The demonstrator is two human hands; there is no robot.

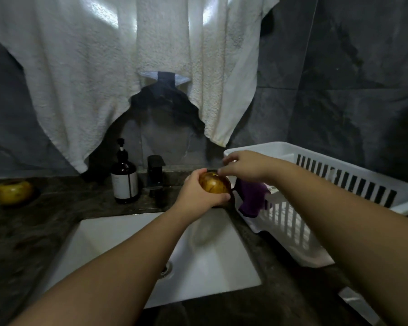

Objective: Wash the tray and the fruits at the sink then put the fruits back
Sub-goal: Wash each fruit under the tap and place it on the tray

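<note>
Left hand (pixel 196 194) grips a fruit (pixel 215 182) over the sink's (pixel 118 241) back right corner; right hand's (pixel 243 167) fingers pinch at its top.

Two bare forearms enter from the lower edge; neither carries a sleeve, a watch, a bracelet or a glove anywhere back from the fingers; the left hand (pixel 198 191) and the right hand (pixel 243 166) show no rings; the nails look short and unpainted, though blur softens them; the wrists behind the fingers are smooth and unmarked.
</note>
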